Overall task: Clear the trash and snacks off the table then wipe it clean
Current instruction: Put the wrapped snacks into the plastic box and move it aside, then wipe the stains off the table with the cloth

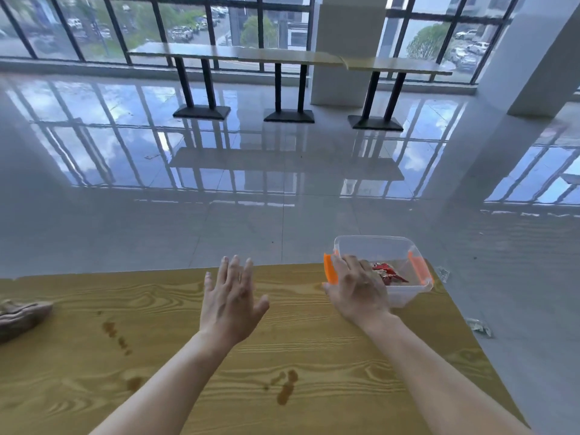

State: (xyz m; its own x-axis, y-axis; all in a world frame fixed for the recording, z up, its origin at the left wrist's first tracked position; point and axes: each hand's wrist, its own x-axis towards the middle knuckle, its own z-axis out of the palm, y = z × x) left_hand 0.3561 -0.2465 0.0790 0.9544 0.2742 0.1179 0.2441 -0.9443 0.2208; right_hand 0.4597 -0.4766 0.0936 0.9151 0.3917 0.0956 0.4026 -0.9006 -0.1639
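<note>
A clear plastic container point(405, 249) with orange clips stands at the far right corner of the wooden table point(175, 309). Red snack wrappers point(389, 273) lie inside it. My right hand point(357, 288) rests over the container's near left rim, fingers reaching into it; whether it grips anything is hidden. My left hand point(230, 296) hovers flat over the table's middle, fingers spread, holding nothing. A brownish cloth point(18, 315) lies bunched at the table's left edge. Brown spill stains point(285, 387) mark the wood near me and another trail point(117, 335) to the left.
Two clear wrappers lie on the grey tiled floor to the right of the table, one point(478, 326) close to the edge and one point(442, 273) beyond the container. Long bar tables point(282, 56) on black pedestals stand by the far windows.
</note>
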